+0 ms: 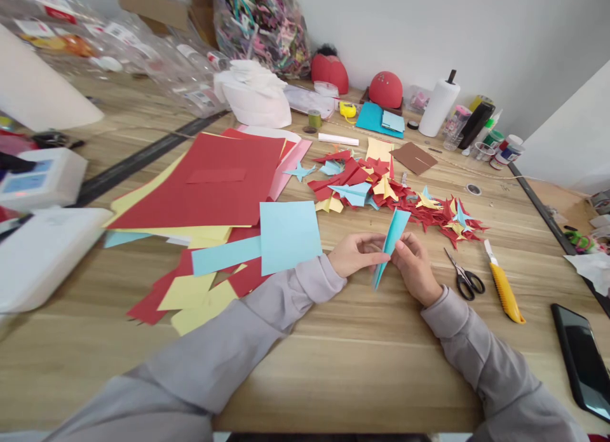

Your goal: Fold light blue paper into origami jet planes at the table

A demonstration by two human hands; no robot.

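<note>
Between my two hands stands a folded piece of light blue paper, its crease line running upward and tilted to the right. My left hand pinches its left side between thumb and fingers. On the other side, my right hand grips the lower right edge of the same paper. A flat blue paper square lies just left of my left hand, over a blue strip. Beyond my hands spreads a heap of folded red, yellow and blue paper pieces.
Right of my hand lie black-handled scissors and a yellow utility knife. A phone rests near the right edge. Large red sheets are stacked at left. A paper towel roll and bottles stand at the back.
</note>
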